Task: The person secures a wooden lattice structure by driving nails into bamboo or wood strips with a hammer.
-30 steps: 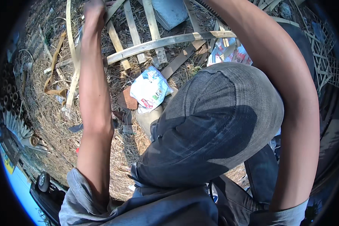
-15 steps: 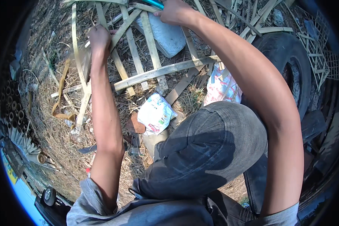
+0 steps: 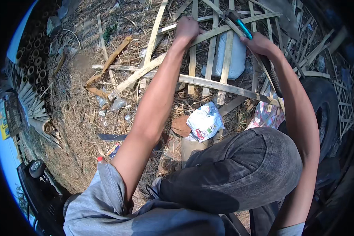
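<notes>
Bamboo lattice (image 3: pixel 208 82) steadied by left hand (image 3: pixel 187 29) clenched on a slat; right hand (image 3: pixel 259 43) grips blue-handled pliers (image 3: pixel 240 23) at a joint.

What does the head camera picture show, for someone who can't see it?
A person crouches over a lattice of bamboo slats on straw-covered ground. The left hand grips a slat, and the right hand holds a teal-handled tool against the lattice. A crumpled white bag lies near the knee.

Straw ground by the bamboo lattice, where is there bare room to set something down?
Free: the straw left of the left arm, between the pipe stack and loose slats. Crowded: the lattice under both hands, and the packet and scraps before the knee.
</notes>
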`<state>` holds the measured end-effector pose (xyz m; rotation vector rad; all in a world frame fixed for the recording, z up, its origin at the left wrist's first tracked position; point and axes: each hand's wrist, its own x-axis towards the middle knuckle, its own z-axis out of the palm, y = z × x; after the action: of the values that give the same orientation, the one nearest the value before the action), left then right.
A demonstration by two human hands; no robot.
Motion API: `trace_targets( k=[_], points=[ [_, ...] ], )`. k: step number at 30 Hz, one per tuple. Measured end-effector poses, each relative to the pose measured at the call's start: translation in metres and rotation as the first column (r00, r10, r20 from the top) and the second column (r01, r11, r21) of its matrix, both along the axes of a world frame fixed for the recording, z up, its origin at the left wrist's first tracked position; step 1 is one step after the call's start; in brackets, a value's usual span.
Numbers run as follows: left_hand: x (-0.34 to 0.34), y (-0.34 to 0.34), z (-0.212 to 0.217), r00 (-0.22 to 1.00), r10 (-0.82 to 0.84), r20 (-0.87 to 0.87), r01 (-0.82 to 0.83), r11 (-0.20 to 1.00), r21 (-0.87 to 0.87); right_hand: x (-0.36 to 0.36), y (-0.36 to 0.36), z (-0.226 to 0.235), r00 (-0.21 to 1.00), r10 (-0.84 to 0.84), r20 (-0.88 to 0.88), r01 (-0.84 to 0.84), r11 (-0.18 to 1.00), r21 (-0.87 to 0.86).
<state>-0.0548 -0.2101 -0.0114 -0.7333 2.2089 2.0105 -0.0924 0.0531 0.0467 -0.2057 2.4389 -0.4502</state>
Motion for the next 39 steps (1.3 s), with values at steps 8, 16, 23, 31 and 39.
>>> trace_targets(
  k=[8,16,23,31,39],
  points=[
    [-0.004,0.038,0.040,0.996,-0.063,0.069,0.082,0.942,-0.326,0.023,0.034,0.024,0.989,-0.050,0.138,0.064,0.994,-0.094],
    [0.005,0.042,0.023,0.985,-0.158,0.068,0.171,0.947,-0.271,0.017,0.054,-0.012,0.954,-0.036,0.298,0.112,0.964,-0.242],
    [0.010,0.066,0.033,0.980,-0.130,0.148,0.190,0.818,-0.543,0.011,0.069,-0.018,0.935,-0.070,0.349,0.156,0.961,-0.227],
    [0.036,0.058,0.039,0.984,-0.158,0.081,0.176,0.810,-0.559,0.071,0.054,-0.012,0.933,-0.329,0.144,0.355,0.903,-0.242],
    [0.046,0.069,0.064,0.978,-0.195,0.073,0.186,0.658,-0.730,0.068,0.075,-0.019,0.906,-0.320,0.278,0.402,0.858,-0.321]
  ],
)
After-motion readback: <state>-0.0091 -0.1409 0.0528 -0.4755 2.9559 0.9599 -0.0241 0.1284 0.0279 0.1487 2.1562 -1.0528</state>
